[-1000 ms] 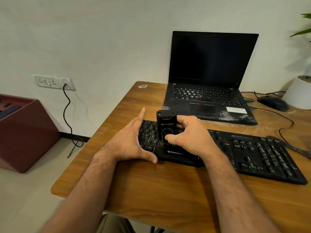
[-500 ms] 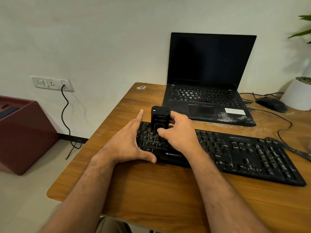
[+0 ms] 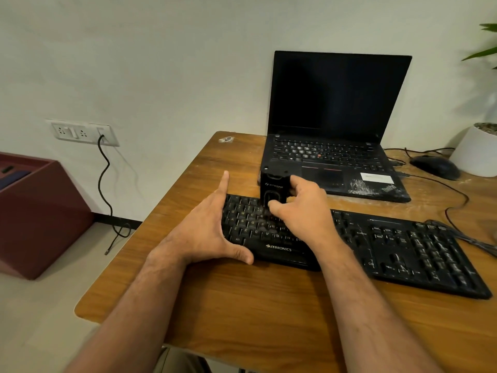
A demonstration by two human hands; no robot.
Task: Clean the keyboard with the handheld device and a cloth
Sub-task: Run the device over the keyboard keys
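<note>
Wooden surface [image 3: 242,305]: fills the lower centre and right of the frame; pale dust marks show near its far right edge.

Laptop [image 3: 336,130]: black, lid open, screen dark, upper right of centre, behind the keyboard.

Keyboard [image 3: 403,251]: black, full-size, lying across the middle right of the frame, its left end under both hands.

Left hand [image 3: 204,227]: flat, fingers straight, thumb spread, resting on the keyboard's left end and steadying it. Holds nothing.

Right hand [image 3: 304,211]: fingers and thumb curled round the handheld device, a closed grip on its body.

Handheld device [image 3: 274,187]: small black block, held upright with its lower end on or just above the top rows of keys at centre frame; contact cannot be told.

Mouse [image 3: 435,166]: black, corded, far right, beside a white plant pot [image 3: 476,152].

Progress, as a judgement: the device pass appears under way at the keyboard's left section; the middle and right sections look still to be covered. No cloth is visible, so the wiping step remains.
</note>
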